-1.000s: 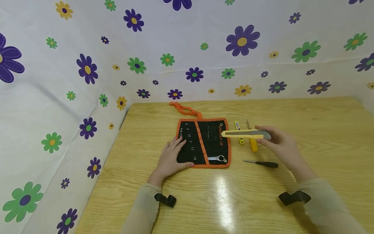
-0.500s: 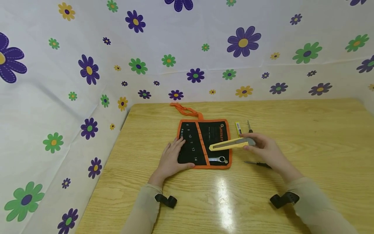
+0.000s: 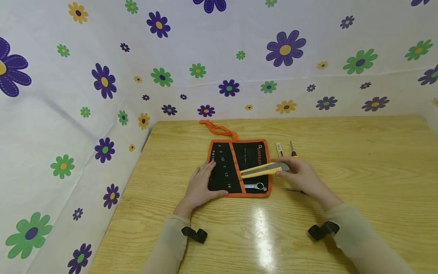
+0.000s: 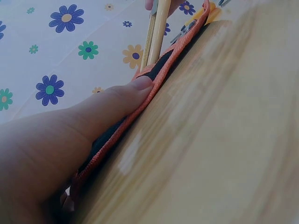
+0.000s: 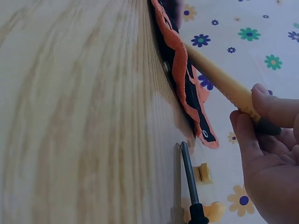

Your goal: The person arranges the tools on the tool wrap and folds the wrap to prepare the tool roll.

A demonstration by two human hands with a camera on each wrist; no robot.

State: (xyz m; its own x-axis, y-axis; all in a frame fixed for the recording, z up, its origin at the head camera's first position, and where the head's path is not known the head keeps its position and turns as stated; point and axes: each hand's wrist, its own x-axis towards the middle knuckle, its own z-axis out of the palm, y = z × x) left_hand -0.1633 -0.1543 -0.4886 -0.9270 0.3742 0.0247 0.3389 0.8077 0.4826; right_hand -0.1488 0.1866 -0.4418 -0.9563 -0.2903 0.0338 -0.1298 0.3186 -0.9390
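A black tool roll [image 3: 251, 152] with orange trim and numbered pockets lies flat on the table. My left hand [image 3: 198, 186] rests on its left side, fingers spread and the thumb along the near edge. My right hand [image 3: 304, 179] pinches a yellow utility knife [image 3: 261, 170] by its grey end. The knife's front end meets the orange pocket edge near the 13 mark. In the left wrist view the knife [image 4: 160, 37] stands slanted at the roll, beyond my thumb [image 4: 117, 100]. A ring-ended wrench [image 3: 254, 186] sits in the pocket nearest me.
An orange strap [image 3: 219, 130] trails from the roll's back edge. Right of the roll lie a small yellow labelled item [image 3: 279, 149] and a screwdriver [image 3: 293, 148], its handle mostly behind my right hand. Another screwdriver [image 5: 189, 172] lies nearer me. Flower-printed cloth [image 3: 191, 45] hangs behind the table.
My right hand has carried the knife left and toward me, from above the roll's right edge to the pocket edge. My left hand has stayed in place.
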